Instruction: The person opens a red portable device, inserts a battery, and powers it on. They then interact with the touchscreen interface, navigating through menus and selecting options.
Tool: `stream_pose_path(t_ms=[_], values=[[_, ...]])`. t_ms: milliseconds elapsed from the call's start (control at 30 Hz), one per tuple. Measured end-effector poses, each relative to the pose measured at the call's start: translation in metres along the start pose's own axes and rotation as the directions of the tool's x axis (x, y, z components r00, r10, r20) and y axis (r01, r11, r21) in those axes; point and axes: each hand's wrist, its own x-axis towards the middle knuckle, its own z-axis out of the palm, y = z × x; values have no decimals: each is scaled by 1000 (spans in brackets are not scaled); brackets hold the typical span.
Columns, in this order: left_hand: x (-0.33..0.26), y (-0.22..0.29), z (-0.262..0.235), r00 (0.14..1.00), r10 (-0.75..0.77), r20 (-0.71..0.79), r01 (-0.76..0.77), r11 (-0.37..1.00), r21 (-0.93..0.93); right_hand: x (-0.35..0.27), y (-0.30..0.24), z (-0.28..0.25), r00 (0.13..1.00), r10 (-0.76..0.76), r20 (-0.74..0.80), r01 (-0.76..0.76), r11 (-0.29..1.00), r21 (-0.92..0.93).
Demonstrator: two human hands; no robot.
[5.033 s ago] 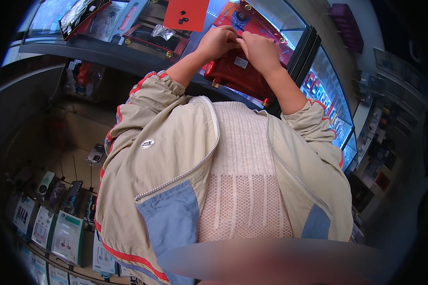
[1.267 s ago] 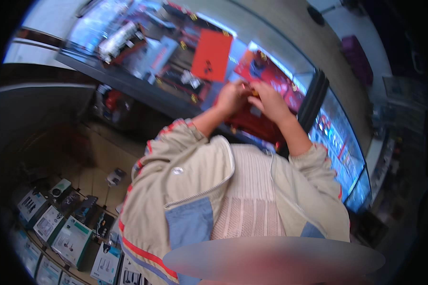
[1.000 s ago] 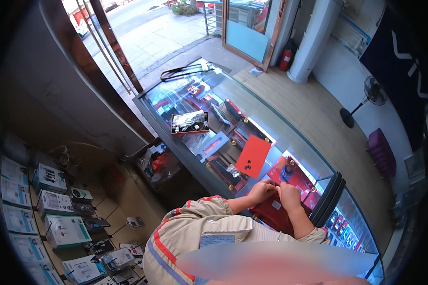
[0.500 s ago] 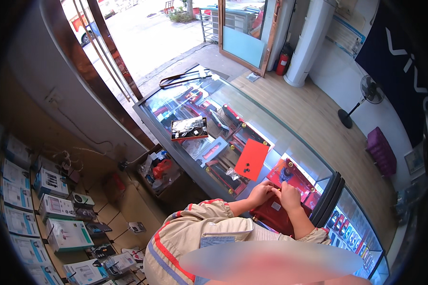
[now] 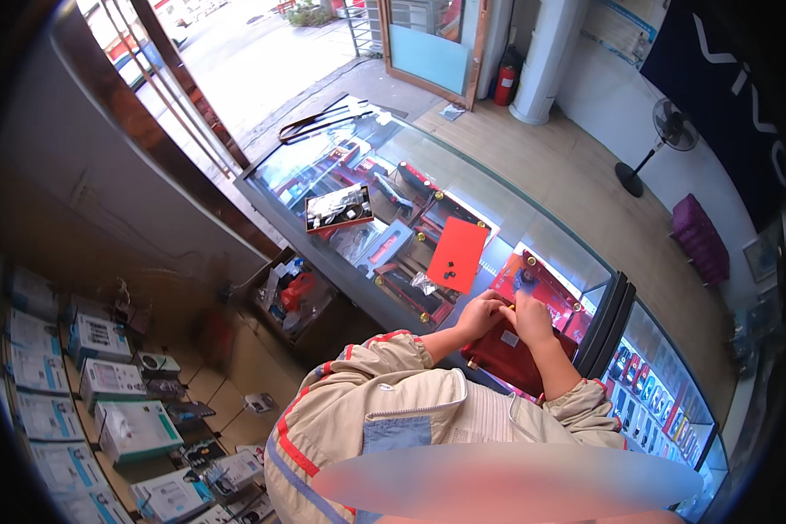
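Both hands meet at the far edge of a dark red flat case (image 5: 508, 358) that lies on the glass counter (image 5: 576, 236) in front of me. My left hand (image 5: 482, 316) grips its upper left corner with bent fingers. Touching it, my right hand (image 5: 533, 320) pinches the same edge; whatever small part sits between the fingertips is too small to tell. Just beyond the hands lie a bright red sheet (image 5: 457, 253) with a few small dark bits on it and a red mat (image 5: 537, 278).
The long glass counter shows boxed goods inside and carries a flat dark box (image 5: 339, 208) and black straps (image 5: 319, 125). Boxed items fill shelves (image 5: 105, 410) at my left. A standing fan (image 5: 659, 140), a purple stool (image 5: 699, 240) and an open door (image 5: 428, 48) lie beyond.
The view has swung from looking straight down at my chest to looking out over the counter and shop floor. Both hands stay together on the dark red case.
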Motion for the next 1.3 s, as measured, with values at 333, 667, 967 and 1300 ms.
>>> stream_pose_path(t_ms=[333, 667, 967, 1300], values=[[-10, 4, 1, 996, 87, -37, -85, 995, 55, 2, 13, 19, 977, -207, -60, 208, 978, 10], [-4, 9, 2, 988, 133, -76, -129, 990, 53, 4, 9, 12, 996, -95, 1, 95, 994, -50], [-7, 7, -9, 1000, 0, -9, 0, 1000, -7, 14, 30, 14, 956, -289, 40, 270, 929, 252], [-6, 3, -15, 998, 3, 59, -7, 998, 63, 6, 24, -3, 974, -224, 11, 215, 945, 249]])
